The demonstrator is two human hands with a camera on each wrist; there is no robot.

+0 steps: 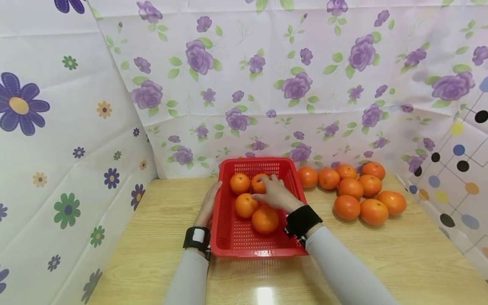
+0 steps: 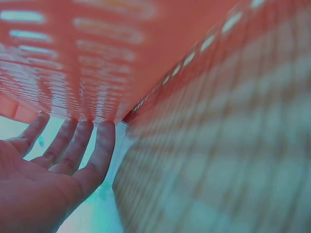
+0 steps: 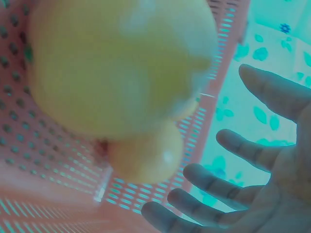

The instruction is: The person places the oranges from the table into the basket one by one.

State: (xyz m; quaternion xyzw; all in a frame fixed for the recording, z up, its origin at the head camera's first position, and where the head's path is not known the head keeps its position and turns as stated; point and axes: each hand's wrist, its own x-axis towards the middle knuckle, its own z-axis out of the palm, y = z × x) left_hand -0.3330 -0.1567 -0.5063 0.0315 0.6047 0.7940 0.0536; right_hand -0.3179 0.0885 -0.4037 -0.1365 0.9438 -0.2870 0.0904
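Note:
A red plastic basket [image 1: 263, 252] with slotted walls stands on the table, and several oranges [image 1: 265, 220] lie inside it. My left hand [image 1: 208, 206] is at the basket's left side. In the left wrist view its fingertips [image 2: 105, 131] touch the outer wall, fingers fairly straight. Over the basket's right half hangs my right hand [image 1: 277, 195], beside the back orange [image 1: 259, 183], which it partly covers. The right wrist view shows that hand's fingers [image 3: 248, 150] spread and holding nothing. A large, blurred orange [image 3: 121, 68] fills much of that view, with a smaller-looking one [image 3: 146, 155] beyond.
On the wooden table [image 1: 164, 220], several more oranges [image 1: 350, 188] lie in a loose group right of the basket. Flowered sheeting [image 1: 236, 97] rises behind the table. More patterned sheeting bounds the left and right sides.

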